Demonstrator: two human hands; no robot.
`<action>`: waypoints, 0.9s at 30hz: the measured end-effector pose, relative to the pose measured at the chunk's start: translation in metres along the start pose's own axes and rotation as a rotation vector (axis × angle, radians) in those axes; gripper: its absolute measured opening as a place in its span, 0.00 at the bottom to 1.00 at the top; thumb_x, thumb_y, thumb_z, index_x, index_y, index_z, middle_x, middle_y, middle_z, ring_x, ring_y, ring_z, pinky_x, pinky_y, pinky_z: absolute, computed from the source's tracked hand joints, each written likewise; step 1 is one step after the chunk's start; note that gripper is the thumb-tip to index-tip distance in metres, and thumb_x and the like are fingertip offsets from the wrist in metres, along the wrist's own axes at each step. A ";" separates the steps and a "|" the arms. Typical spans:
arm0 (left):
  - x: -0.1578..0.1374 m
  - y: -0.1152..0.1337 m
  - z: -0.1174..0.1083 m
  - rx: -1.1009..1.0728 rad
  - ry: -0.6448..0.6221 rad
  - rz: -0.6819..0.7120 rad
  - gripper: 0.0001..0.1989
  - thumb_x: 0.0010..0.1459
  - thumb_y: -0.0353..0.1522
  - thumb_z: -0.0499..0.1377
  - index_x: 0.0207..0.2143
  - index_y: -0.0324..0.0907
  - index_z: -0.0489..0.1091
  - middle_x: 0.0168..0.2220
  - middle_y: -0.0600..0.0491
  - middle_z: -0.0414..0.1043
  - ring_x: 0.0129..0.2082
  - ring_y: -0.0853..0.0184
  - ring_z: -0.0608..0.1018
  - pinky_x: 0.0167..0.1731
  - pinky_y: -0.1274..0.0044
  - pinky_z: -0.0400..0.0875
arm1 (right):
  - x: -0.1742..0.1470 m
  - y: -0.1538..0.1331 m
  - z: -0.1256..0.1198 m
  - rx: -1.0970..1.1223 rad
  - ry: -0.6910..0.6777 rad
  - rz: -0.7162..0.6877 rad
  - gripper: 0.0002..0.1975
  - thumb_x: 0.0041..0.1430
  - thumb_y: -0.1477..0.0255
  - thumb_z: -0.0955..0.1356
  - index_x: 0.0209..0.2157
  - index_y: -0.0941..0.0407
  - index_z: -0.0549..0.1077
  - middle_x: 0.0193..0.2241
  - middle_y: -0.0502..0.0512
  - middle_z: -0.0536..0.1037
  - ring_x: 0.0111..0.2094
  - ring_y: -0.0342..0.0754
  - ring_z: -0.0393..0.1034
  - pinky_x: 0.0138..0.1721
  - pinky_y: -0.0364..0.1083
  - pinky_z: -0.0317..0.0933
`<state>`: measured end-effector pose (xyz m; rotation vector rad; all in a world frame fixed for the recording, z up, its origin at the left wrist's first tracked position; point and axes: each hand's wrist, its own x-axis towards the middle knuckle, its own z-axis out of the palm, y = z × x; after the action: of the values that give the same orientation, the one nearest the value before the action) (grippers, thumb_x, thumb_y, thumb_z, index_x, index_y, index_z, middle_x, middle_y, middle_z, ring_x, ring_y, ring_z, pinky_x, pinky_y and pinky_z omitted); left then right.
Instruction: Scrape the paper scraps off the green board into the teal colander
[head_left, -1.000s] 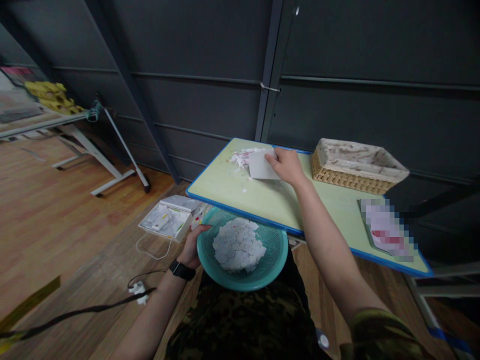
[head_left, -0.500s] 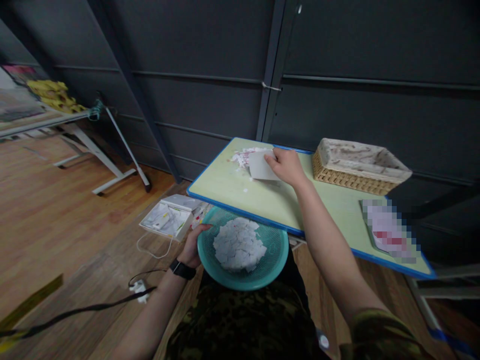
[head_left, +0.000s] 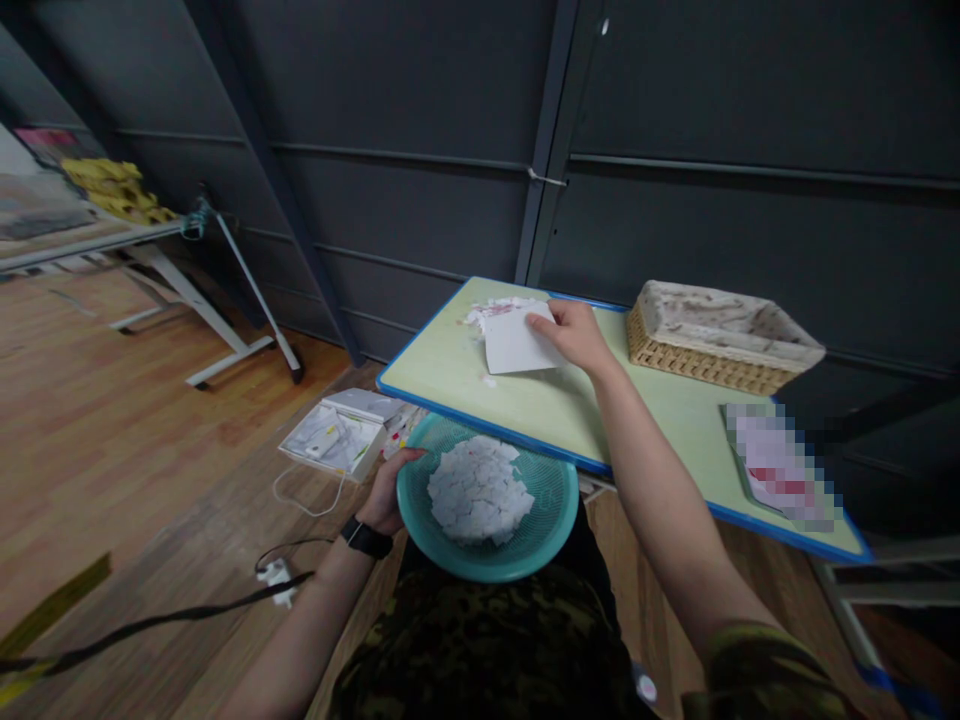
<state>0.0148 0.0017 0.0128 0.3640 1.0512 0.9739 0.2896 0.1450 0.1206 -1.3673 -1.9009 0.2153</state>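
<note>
My left hand (head_left: 387, 492) grips the left rim of a round teal mesh basket (head_left: 556, 510), just below the table's front edge. Inside the basket lies a heap of torn white paper pieces (head_left: 480, 490). Over the pale green table (head_left: 442, 365) my right hand (head_left: 574, 335) pinches a flat white card (head_left: 519, 342), thumb on top. The card is tilted and partly covers a small pile of paper scraps (head_left: 487, 312) with pinkish marks. A few tiny white bits (head_left: 490, 381) lie nearer the front edge.
A lined wicker basket (head_left: 712, 365) stands at the table's back right, with a blurred-out flat item (head_left: 776, 465) in front of it. On the floor to the left are an open white box (head_left: 334, 440) and a power plug (head_left: 277, 578) with cords. A dark panelled wall (head_left: 420, 200) closes the back.
My right hand has drawn the card slightly toward me and left, tilting its face more into view. My left hand and the teal basket have stayed nearly still.
</note>
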 end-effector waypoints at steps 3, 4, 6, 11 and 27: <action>0.002 -0.001 -0.002 0.000 -0.006 -0.002 0.10 0.57 0.28 0.57 0.28 0.36 0.77 0.22 0.48 0.80 0.21 0.63 0.79 0.26 0.74 0.74 | 0.000 0.000 0.001 0.061 -0.034 -0.008 0.15 0.53 0.63 0.64 0.18 0.54 0.60 0.19 0.48 0.64 0.25 0.44 0.55 0.29 0.45 0.47; 0.003 -0.001 -0.003 0.003 -0.009 -0.004 0.09 0.57 0.29 0.56 0.29 0.37 0.77 0.22 0.48 0.81 0.21 0.62 0.79 0.26 0.74 0.74 | 0.000 0.000 0.001 0.079 -0.042 -0.010 0.15 0.53 0.62 0.64 0.18 0.54 0.61 0.20 0.48 0.64 0.26 0.44 0.55 0.30 0.45 0.47; 0.004 -0.002 -0.004 0.011 -0.011 -0.009 0.09 0.57 0.29 0.56 0.29 0.38 0.77 0.23 0.48 0.81 0.21 0.62 0.79 0.25 0.73 0.74 | 0.000 0.000 0.002 0.098 -0.060 -0.018 0.15 0.53 0.62 0.64 0.19 0.55 0.62 0.21 0.49 0.65 0.26 0.44 0.56 0.30 0.45 0.47; 0.005 -0.002 -0.004 -0.012 -0.001 -0.003 0.07 0.54 0.28 0.58 0.29 0.38 0.77 0.22 0.48 0.81 0.21 0.62 0.79 0.25 0.73 0.75 | 0.000 0.000 0.004 -0.017 -0.051 -0.026 0.15 0.55 0.63 0.64 0.19 0.54 0.61 0.21 0.50 0.66 0.26 0.45 0.56 0.30 0.45 0.46; 0.000 0.000 0.000 -0.002 0.015 -0.017 0.12 0.57 0.28 0.56 0.25 0.36 0.77 0.21 0.48 0.80 0.19 0.63 0.78 0.24 0.74 0.73 | -0.001 -0.005 -0.003 -0.270 -0.009 -0.020 0.12 0.58 0.67 0.63 0.21 0.53 0.65 0.22 0.54 0.71 0.27 0.49 0.60 0.32 0.46 0.50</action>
<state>0.0143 0.0013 0.0128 0.3462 1.0654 0.9642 0.2883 0.1411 0.1251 -1.5236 -2.0043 -0.0484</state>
